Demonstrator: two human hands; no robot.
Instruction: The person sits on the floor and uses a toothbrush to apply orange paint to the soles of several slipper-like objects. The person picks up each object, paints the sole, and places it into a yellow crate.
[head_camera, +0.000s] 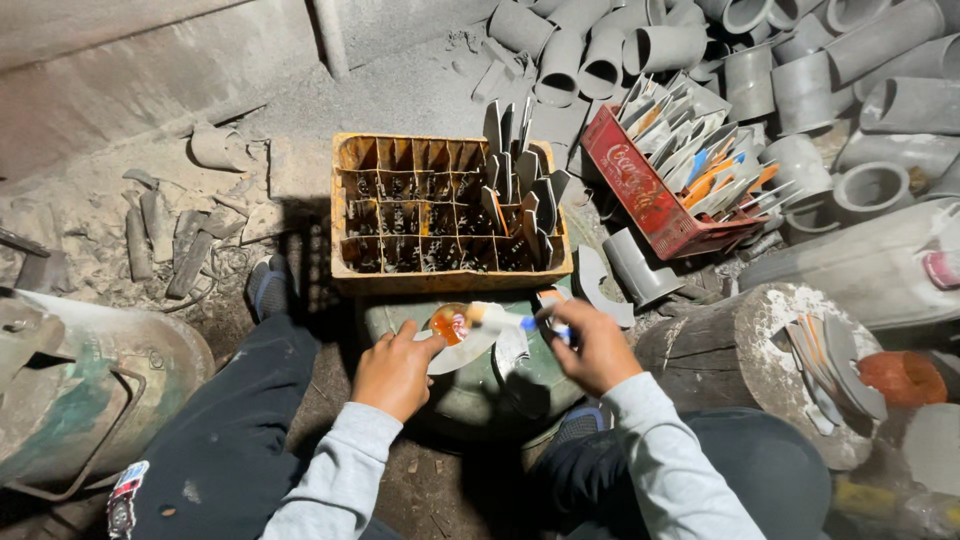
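A person sits low on a dusty floor, with knees spread wide. The left hand (395, 372) is curled around a curved grey plastic piece (462, 350), holding it by its near edge. On that piece there is a wet orange patch (448, 323). The right hand (592, 345) is closed around a brush (505, 318) with a blue and white handle, and the pale brush tip touches the orange patch. The two hands are near each other but do not touch. They work over a round dark green drum (480, 395) that sits between the legs. Just behind the drum is a yellow crate (450, 280) with many small boxes inside. Some grey pieces stand up in the boxes on its right side. To the right of it a red crate (650, 205) leans, full of grey, orange and blue pieces. A wooden log (720, 350) stands by the right knee, with a few thin grey pieces lying on its top. A big heap of grey pipe parts (800, 70) lies at the back right. One blue shoe (268, 285) shows by the left leg.
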